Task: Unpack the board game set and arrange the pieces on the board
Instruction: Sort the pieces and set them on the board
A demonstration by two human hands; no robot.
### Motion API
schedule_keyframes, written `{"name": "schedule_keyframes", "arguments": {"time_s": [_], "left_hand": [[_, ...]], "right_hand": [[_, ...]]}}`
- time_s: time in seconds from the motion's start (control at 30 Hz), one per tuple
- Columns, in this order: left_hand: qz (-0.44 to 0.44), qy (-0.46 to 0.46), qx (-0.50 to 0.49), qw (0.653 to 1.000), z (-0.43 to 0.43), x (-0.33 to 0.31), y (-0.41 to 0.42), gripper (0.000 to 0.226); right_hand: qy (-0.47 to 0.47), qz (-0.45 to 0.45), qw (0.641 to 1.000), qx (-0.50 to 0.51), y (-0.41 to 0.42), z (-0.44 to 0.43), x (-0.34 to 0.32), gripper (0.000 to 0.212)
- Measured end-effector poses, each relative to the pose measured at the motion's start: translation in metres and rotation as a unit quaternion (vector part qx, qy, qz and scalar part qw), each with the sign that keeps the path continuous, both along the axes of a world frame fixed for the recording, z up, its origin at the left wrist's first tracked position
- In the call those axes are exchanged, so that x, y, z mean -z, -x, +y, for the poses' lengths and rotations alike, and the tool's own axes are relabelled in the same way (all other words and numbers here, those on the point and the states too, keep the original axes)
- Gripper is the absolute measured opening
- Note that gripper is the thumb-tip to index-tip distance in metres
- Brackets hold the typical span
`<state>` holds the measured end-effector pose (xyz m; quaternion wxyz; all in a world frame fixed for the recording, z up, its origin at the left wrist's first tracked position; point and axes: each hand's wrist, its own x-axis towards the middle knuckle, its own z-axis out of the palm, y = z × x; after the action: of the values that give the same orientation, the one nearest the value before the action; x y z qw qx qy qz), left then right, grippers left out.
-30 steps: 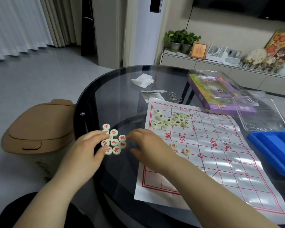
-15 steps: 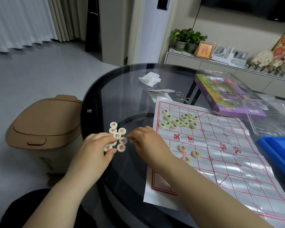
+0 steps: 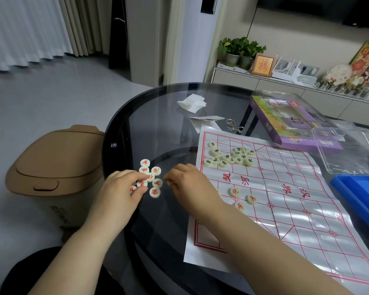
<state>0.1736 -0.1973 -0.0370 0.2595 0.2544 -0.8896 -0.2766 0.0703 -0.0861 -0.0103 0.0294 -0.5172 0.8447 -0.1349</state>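
My left hand [image 3: 117,194] curls its fingers over the red-lettered pieces [image 3: 155,183] on the table [image 3: 158,116], pinching one, I think. My right hand [image 3: 189,186], fingers bent, meets the cluster's right edge; any grip is hidden. The board [image 3: 285,188] lies rightward, long axis running away from me.

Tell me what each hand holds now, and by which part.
Left hand pinches a red piece by its rim. Right hand curls over a second piece, mostly hidden; its grip cannot be told.
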Motion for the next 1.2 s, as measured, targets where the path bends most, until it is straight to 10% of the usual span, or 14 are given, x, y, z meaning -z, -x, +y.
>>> {"name": "schedule_keyframes", "arguments": {"time_s": [0.43, 0.7, 1.2], "left_hand": [[0.065, -0.02, 0.035, 0.997, 0.027, -0.017, 0.0, 0.026], [0.03, 0.004, 0.238, 0.971, 0.087, -0.013, 0.025, 0.031], [-0.031, -0.028, 0.231, 0.972, 0.094, -0.018, 0.037, 0.038]], "right_hand": [[0.063, -0.039, 0.996, 0.042, 0.01, 0.045, -0.024, 0.03], [0.041, -0.028, 0.994, 0.099, 0.019, 0.106, -0.013, 0.03], [0.034, -0.039, 0.99, 0.133, 0.031, 0.124, -0.012, 0.029]]}}
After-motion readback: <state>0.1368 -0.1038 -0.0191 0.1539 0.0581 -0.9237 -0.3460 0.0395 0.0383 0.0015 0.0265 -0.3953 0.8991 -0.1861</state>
